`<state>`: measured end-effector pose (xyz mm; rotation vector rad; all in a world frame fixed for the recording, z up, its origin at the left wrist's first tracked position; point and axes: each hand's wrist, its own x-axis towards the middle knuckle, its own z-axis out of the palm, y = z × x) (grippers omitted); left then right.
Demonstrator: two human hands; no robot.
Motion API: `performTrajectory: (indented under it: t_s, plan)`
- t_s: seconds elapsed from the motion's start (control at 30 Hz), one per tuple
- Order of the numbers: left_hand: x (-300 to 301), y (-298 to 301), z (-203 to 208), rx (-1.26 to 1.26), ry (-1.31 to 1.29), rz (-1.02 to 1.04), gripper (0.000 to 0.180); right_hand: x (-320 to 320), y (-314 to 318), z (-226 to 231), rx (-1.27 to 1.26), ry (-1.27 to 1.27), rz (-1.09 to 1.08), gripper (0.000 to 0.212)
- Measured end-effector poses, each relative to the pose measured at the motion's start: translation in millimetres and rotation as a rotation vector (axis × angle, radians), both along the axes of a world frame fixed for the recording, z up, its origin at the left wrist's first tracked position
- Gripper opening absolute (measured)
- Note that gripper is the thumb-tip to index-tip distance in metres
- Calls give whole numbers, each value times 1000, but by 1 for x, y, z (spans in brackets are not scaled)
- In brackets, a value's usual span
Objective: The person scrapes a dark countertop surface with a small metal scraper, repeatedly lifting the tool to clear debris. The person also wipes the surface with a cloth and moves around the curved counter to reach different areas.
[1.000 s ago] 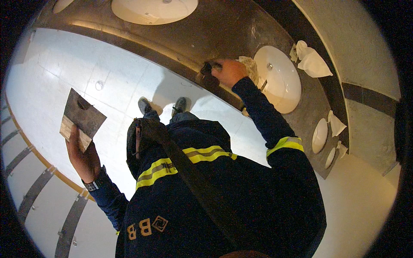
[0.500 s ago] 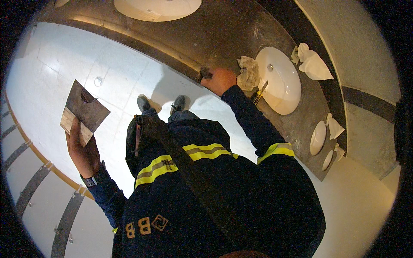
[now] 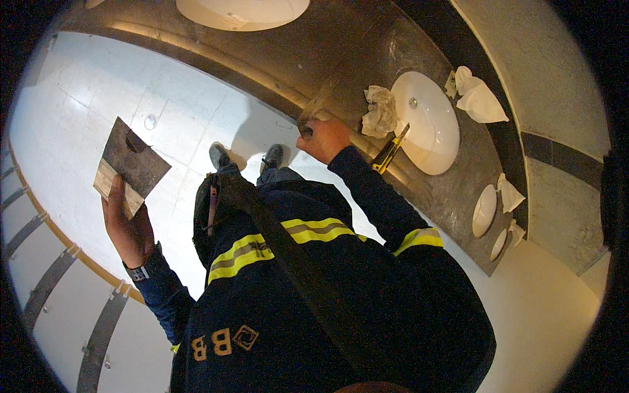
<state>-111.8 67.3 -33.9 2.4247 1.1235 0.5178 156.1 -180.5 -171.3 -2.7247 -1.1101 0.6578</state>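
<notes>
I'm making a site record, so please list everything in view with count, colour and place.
Square piece: one, grey-brown with pale strip, in left hand
Small dark item: one, dark, at right hand, kind unclear
Counter: one, brown, top to right
Basins: at least four, white, along the counter
Utility knife: one, yellow-black, tip at a basin's rim
Crumpled wad: one, off-white, beside that basin
Wraps: at least three, white, along the wall side
Floor drain: one, pale, on white floor
Panels: several, white, lower left
Watch: one, dark, left wrist
Jacket: one, navy with yellow bands, lower centre
Shoes: two, dark, on the floor
Hands: two, left and right
</notes>
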Motion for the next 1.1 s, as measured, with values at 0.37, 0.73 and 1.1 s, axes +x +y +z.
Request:
performTrajectory:
  t_s: [0.37, 0.73, 1.1]
  plan:
    - [54, -34, -10, -269, -157, -205, 51, -5, 13, 115, 731, 948, -294, 37]
    - [94, -43, 16, -1555, -983, 137, 38, 33, -4, 86, 351, 139, 167, 36]
    - [50, -18, 6, -1405, -1085, 265, 39, 184, -10, -20, -36, -163, -260, 51]
